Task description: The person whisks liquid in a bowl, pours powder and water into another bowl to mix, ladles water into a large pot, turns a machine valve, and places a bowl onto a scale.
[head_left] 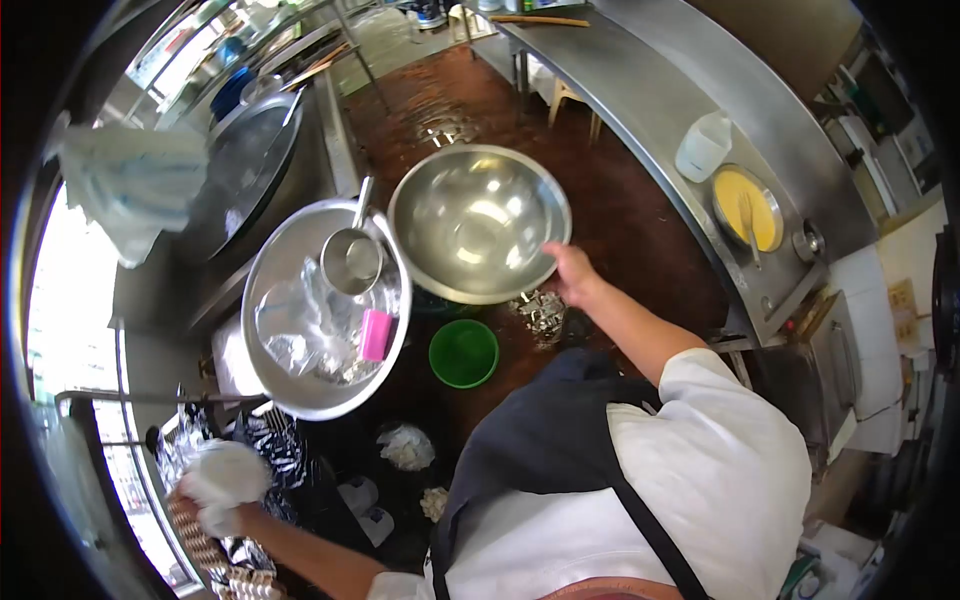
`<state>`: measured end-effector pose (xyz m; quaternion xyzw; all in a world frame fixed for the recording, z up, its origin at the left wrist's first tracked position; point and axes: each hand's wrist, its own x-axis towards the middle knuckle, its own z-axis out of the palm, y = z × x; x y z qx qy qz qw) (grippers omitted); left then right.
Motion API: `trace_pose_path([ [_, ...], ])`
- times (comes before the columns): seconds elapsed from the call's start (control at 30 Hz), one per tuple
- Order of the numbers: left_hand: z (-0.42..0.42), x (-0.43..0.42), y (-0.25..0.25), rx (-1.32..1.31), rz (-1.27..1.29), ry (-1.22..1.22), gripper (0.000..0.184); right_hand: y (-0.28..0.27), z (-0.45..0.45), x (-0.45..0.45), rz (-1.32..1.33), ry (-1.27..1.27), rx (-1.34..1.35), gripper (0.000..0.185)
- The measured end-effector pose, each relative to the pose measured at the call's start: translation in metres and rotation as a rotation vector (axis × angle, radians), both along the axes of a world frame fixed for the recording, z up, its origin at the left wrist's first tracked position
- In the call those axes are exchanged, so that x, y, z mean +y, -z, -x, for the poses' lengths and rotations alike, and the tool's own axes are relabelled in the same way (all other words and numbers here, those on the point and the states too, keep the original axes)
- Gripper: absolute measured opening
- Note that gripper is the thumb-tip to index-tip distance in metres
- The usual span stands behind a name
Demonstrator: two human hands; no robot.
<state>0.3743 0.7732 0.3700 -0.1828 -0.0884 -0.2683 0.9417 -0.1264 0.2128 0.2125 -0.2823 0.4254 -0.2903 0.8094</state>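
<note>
- Stainless steel dominates my view: the right hand [572, 275] grasps a wide bowl [476, 235] by its near right rim, thumb over the lip. I judge the rim is chosen because it offers the thinnest edge for a one-handed grip.
- That bowl is in front of the body, above the red-brown floor [625, 225], its shiny inside facing me. Its left edge comes up against, or just beside, a large basin [305, 232]; from my angle I can't tell whether they touch.
- The left hand [190, 503], low on the left, is gripping a crumpled white bundle [230, 472]. Blur stops me telling cloth from plastic. It sits well apart from the bowl, perhaps so both arms have room.
- Inside the basin I see a handled ladle [352, 262], clear plastic [300, 325] and a pink item [376, 335]; the deep wall presumably keeps such loose things together.
- A green tub [463, 355] stands lower down, between basin and body, probably to be within easy reach.
- Along the right, a metal counter [640, 75] carries a white jug [704, 150] and a yellow mixture [733, 195], likely kept there for level support.
</note>
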Motion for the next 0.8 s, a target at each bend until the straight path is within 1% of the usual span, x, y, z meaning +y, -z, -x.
trace_pose_path([
  [0.03,0.034,-0.052,0.037,-0.091,-0.213,-0.069,0.018,0.005,0.016,-0.033,0.04,0.099,-0.012,0.041],
  [0.07,0.079,-0.116,0.049,-0.497,-0.713,-0.39,0.016,0.008,0.032,-0.067,0.045,0.225,0.027,0.041],
  [0.1,0.125,-0.181,0.06,-0.79,-1.222,-0.783,0.015,0.01,0.052,-0.105,0.066,0.234,-0.003,0.041],
  [0.17,0.203,-0.277,0.075,-1.036,-1.6,-0.885,0.018,0.026,0.088,-0.186,0.081,0.344,-0.029,0.038],
  [0.23,0.244,-0.358,0.098,-0.786,-1.496,-0.6,0.019,0.04,0.12,-0.269,0.141,0.451,-0.044,0.035],
  [0.27,0.26,-0.391,0.101,-0.797,-1.478,-0.527,0.019,0.049,0.133,-0.306,0.173,0.507,-0.045,0.034],
  [0.3,0.275,-0.425,0.104,-0.807,-1.462,-0.455,0.018,0.058,0.144,-0.344,0.133,0.601,-0.051,0.028],
  [0.33,0.287,-0.455,0.104,-0.989,-1.529,-0.47,0.017,0.07,0.156,-0.38,0.122,0.64,-0.038,0.027],
  [0.37,0.297,-0.486,0.099,-0.839,-1.449,-0.313,0.016,0.082,0.165,-0.41,0.114,0.681,-0.026,0.026],
  [0.4,0.309,-0.517,0.095,-0.844,-1.388,-0.241,0.02,0.093,0.176,-0.441,0.105,0.723,-0.018,0.025],
  [0.47,0.331,-0.576,0.081,-0.956,-1.366,-0.198,0.023,0.108,0.194,-0.491,0.05,0.731,-0.021,0.024],
  [0.5,0.34,-0.601,0.081,-1.058,-1.394,-0.218,0.016,0.115,0.201,-0.512,0.026,0.737,-0.002,0.024],
  [0.53,0.348,-0.627,0.083,-0.967,-1.37,-0.141,0.023,0.119,0.208,-0.529,0.003,0.741,0.017,0.024],
  [0.6,0.361,-0.671,0.084,-1.016,-1.375,-0.104,0.021,0.121,0.214,-0.541,-0.014,0.709,0.005,0.023],
  [0.67,0.369,-0.716,0.094,-1.033,-1.309,0.017,0.02,0.133,0.222,-0.55,-0.041,0.667,-0.018,0.028],
  [0.7,0.378,-0.74,0.094,-1.016,-1.271,0.089,0.02,0.137,0.226,-0.546,-0.006,0.645,-0.028,0.039],
  [0.73,0.385,-0.762,0.096,-0.996,-1.232,0.164,0.019,0.139,0.23,-0.545,-0.094,0.621,0.022,0.043],
  [0.8,0.394,-0.803,0.108,-1.115,-1.248,0.172,0.018,0.123,0.232,-0.521,-0.083,0.575,0.087,0.043],
])
